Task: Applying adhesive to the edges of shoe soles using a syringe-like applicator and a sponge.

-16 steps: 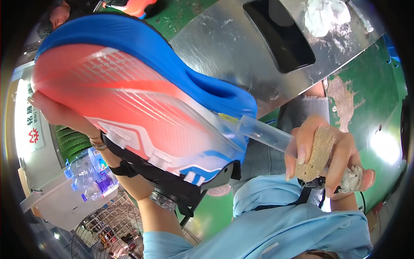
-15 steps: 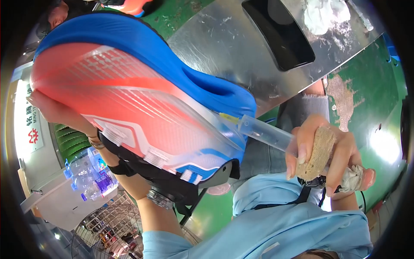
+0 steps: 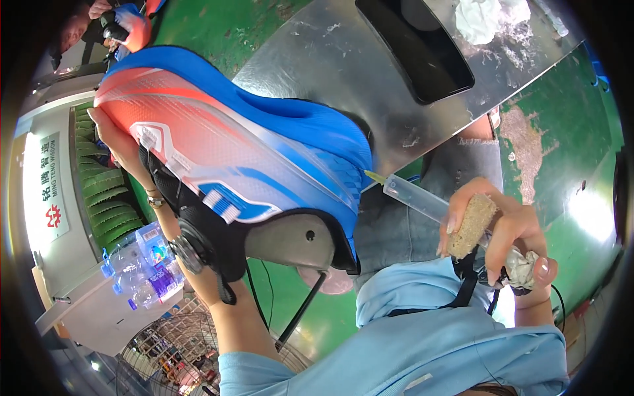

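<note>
A running shoe (image 3: 218,132) with a red-to-white-to-blue upper and a thick blue sole is held sole up. My left hand (image 3: 117,142) grips it around the toe, with most of its fingers hidden behind the shoe. Inside the shoe sits a grey last (image 3: 290,243), exposed at the collar. My right hand (image 3: 498,231) is closed around a translucent syringe (image 3: 419,200) with a yellow-green tip. That tip lies at the heel by the sole edge; whether it touches I cannot tell. The same hand also clasps a tan, rough block (image 3: 473,228) and a crumpled whitish wad (image 3: 522,267).
A metal table (image 3: 304,59) bears a black phone (image 3: 422,53) and a crumpled white tissue (image 3: 485,20). Several transparent bottles (image 3: 142,270) stand at left, above a wire fan guard (image 3: 172,350). Another person's hand (image 3: 99,9) and another shoe (image 3: 135,30) appear at the far left.
The shoe has moved away from me and turned, so more of its collar and the last show. The syringe tip now sits nearer the sole edge at the heel.
</note>
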